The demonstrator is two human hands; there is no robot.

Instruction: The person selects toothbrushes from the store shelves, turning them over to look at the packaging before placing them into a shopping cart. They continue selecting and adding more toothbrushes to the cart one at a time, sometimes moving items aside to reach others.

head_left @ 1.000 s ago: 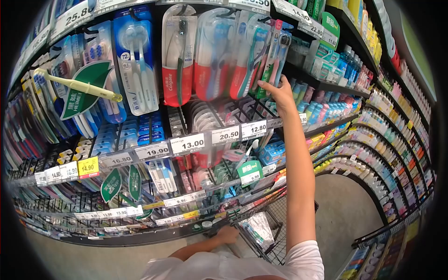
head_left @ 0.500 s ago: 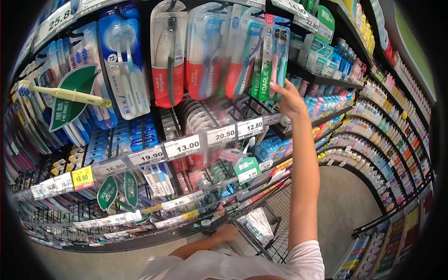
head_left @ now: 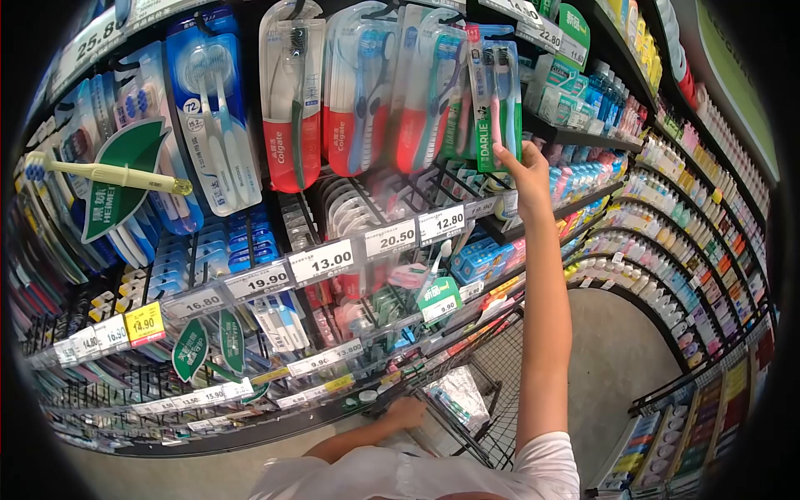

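Observation:
My right hand (head_left: 531, 177) is raised to the hanging toothbrush display. Thumb and fingers pinch the lower corner of a green Darlie toothbrush pack (head_left: 492, 108), which shows two brushes through its clear front. Another green pack stands partly hidden behind it. Just left of it hang red-and-clear Colgate toothbrush packs (head_left: 292, 100). Down low, my left hand (head_left: 406, 412) is closed on the near rim of a wire shopping cart (head_left: 504, 400); its fingertips are partly hidden. A silver-wrapped pack (head_left: 458, 398) lies inside the cart.
A shelf rail with price tags (head_left: 323, 262) runs below the hanging packs. A large yellow toothbrush model (head_left: 117, 175) juts out at the left. Mouthwash bottles (head_left: 602, 87) stand right of the display. Curved shelves of bottles (head_left: 658, 250) line the right side, above grey floor (head_left: 608, 358).
My right hand has shifted slightly right, and the Darlie pack has swung apart from the packs beside it. My left hand stays at the cart.

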